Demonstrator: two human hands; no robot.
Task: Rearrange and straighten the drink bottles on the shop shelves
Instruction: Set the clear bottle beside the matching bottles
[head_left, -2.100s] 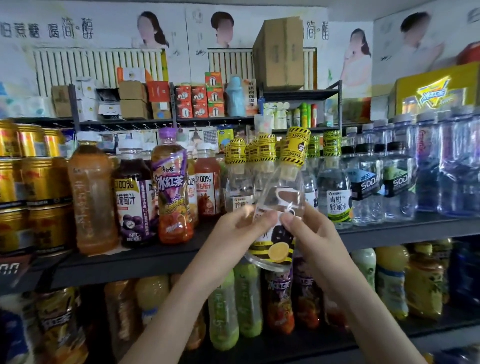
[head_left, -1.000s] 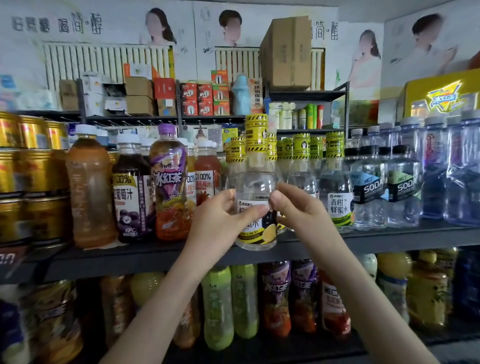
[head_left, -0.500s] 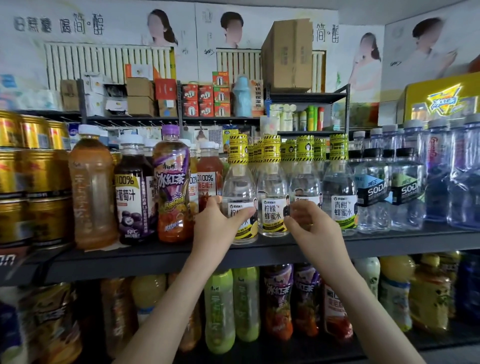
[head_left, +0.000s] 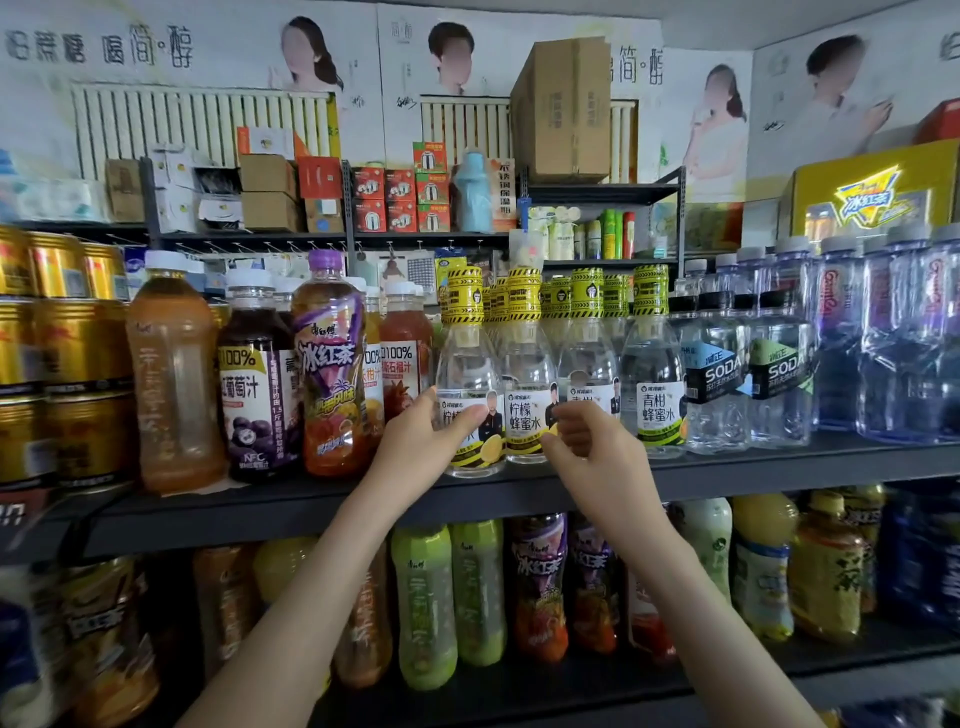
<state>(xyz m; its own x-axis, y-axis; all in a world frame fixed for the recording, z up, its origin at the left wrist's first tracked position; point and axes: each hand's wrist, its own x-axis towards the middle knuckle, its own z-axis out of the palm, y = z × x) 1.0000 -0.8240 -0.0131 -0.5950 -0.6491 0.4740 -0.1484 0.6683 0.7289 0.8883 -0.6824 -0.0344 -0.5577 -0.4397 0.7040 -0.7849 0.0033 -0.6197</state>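
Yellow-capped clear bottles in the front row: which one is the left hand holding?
The leftmost yellow-capped bottle, beside the red juice bottle: only on this one does the left hand grip the label.

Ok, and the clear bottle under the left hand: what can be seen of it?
The clear bottle looks like transparent plastic with colourless liquid, a yellow-and-black striped wrap over cap and neck, and a white label showing a lemon. It stands upright at the shelf front, leftmost of its matching row. The left hand grips its label, thumb across the front.
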